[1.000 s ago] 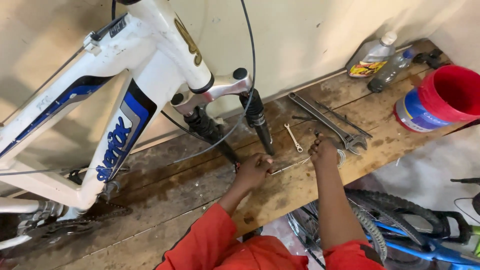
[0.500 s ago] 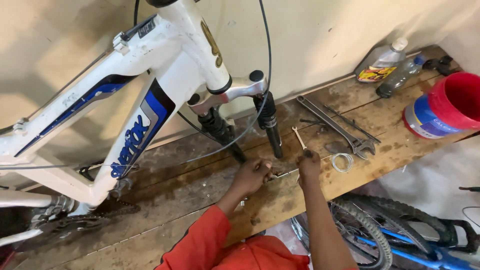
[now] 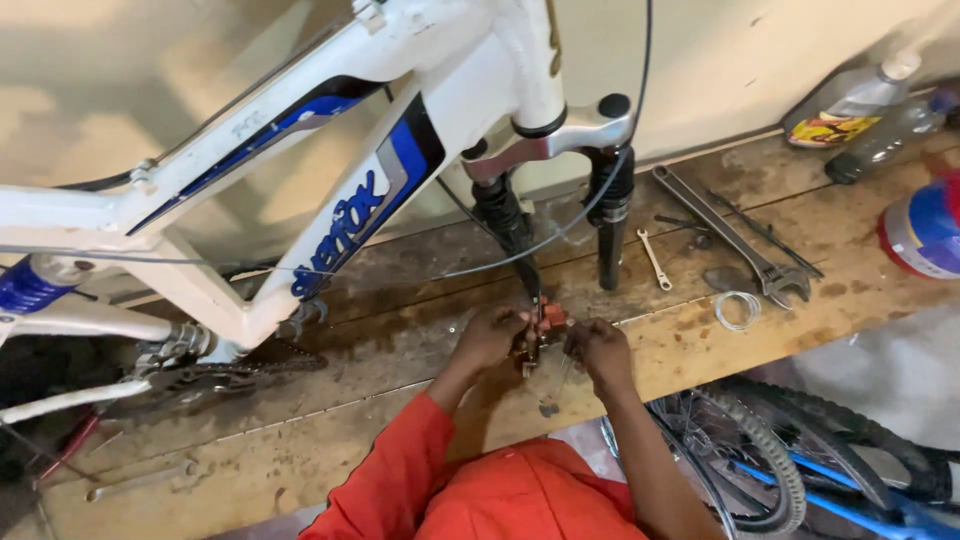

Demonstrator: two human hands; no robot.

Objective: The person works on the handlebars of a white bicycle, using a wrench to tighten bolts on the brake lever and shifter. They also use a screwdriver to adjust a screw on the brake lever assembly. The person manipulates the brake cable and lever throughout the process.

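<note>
Yellow-labelled bottle (image 3: 850, 105), blue-labelled tub (image 3: 925, 228)

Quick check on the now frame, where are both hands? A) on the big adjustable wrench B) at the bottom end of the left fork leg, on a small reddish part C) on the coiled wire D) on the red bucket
B: the left hand and right hand close in from either side on a small reddish part at the bottom of the fork leg; the adjustable wrench and the coiled wire lie untouched on the wooden bench.
</note>
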